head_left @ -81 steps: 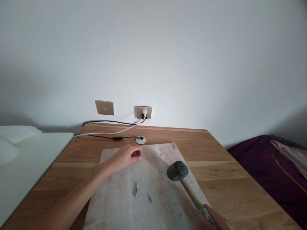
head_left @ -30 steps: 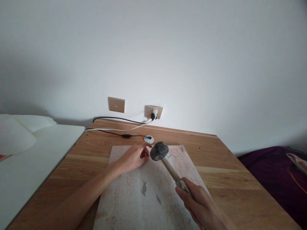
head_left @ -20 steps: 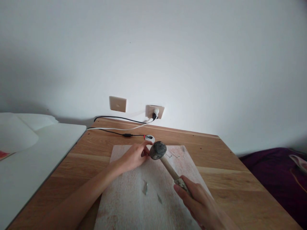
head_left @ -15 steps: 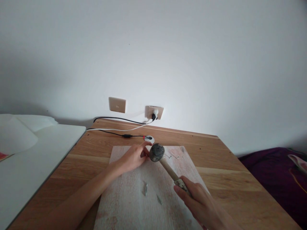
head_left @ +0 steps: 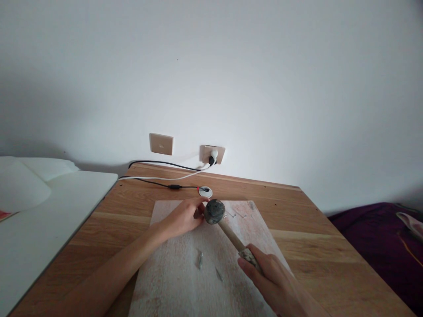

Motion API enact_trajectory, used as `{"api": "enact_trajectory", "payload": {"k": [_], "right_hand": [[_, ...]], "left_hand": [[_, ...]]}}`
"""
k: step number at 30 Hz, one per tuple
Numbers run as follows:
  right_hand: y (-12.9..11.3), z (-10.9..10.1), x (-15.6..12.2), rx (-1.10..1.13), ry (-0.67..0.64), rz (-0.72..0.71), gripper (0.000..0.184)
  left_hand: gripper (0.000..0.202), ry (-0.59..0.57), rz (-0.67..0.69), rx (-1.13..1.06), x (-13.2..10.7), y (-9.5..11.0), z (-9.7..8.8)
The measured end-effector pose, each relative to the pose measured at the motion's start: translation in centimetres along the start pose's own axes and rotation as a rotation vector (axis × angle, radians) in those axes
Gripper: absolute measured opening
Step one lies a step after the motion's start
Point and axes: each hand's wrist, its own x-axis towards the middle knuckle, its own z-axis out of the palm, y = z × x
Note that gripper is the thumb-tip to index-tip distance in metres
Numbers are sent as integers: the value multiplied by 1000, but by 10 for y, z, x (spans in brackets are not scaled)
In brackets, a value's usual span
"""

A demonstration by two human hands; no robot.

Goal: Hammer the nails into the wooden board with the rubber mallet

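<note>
My left hand (head_left: 183,216) rests near the far edge of a pale, worn board (head_left: 185,277), its fingers pinched together on something small that I cannot make out. My right hand (head_left: 271,277) grips the wooden handle of a mallet (head_left: 214,211), whose dark rubber head sits right beside the left fingertips, touching or nearly touching them. Two loose nails (head_left: 200,259) lie on the board nearer to me. Several nails (head_left: 238,215) stand or lie bent along the board's far edge, to the right of the mallet head.
The board lies on a wooden desk (head_left: 307,237). Black and white cables (head_left: 165,178) run from a wall socket (head_left: 213,154) to a round grommet (head_left: 205,191). A white table (head_left: 39,220) adjoins on the left, a dark purple bed (head_left: 380,237) on the right.
The mallet swung from the right side of the board over to my left fingertips, then bobbed up and down there. My left hand stayed pinched in place.
</note>
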Motion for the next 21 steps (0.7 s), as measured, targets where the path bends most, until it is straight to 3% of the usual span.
{"api": "enact_trajectory", "payload": {"k": [5, 15, 21], "right_hand": [[-2, 1, -1, 7, -28, 33, 54], [1, -1, 1, -4, -15, -66, 51], [-5, 0, -1, -17, -27, 38, 61]], "left_hand": [[49, 22, 15, -7, 0, -5, 3], [56, -15, -54, -83, 1, 0, 1], [53, 63, 6, 49, 3, -2, 0]]}}
